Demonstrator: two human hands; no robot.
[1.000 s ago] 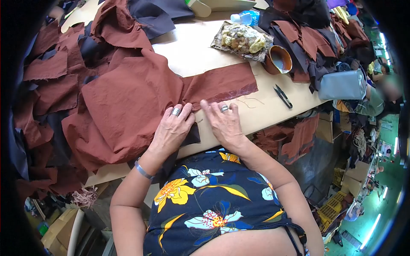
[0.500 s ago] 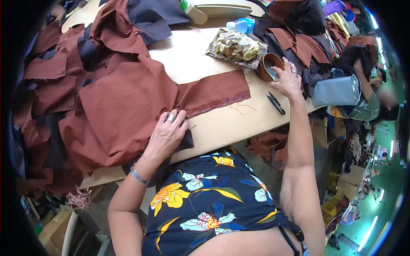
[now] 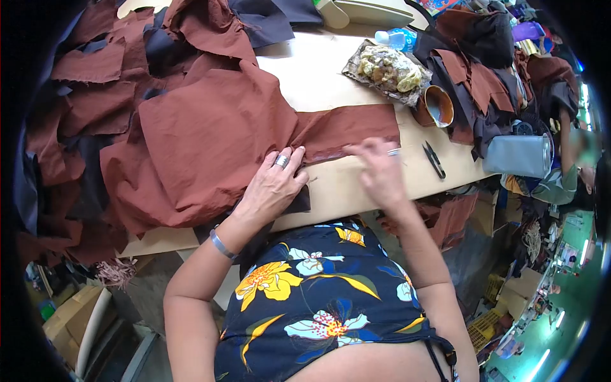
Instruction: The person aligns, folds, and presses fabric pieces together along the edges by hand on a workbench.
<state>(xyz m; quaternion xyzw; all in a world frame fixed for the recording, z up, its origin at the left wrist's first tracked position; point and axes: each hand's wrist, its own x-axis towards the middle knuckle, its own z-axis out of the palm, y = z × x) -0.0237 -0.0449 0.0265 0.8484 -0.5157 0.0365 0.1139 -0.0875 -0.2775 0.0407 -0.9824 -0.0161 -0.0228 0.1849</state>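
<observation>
Brown-red cloth (image 3: 216,137) lies in a wide, wrinkled piece on the table, with a narrow strip (image 3: 356,124) reaching right from it. My left hand (image 3: 275,184) presses its fingers on the seam area where the strip meets the wide piece, fingers bent together. Over the strip's lower edge, which looks wet and shiny, is my right hand (image 3: 382,172), blurred by motion; whether it holds anything is not visible. Black thread snips (image 3: 435,160) lie to its right. Beyond the strip stands a brown cup (image 3: 436,106) with liquid in it.
A crumpled packet with a pale yellowish mass (image 3: 391,70) and a blue-labelled bottle (image 3: 398,39) are at the back. Piles of brown and dark cloth (image 3: 95,108) cover the left and back right. A grey container (image 3: 519,156) and another person's arm (image 3: 565,143) are at the right.
My right hand went from the strip to the cup, then came back left over the strip's lower edge. My left hand stays on the cloth. The view has shifted slightly.
</observation>
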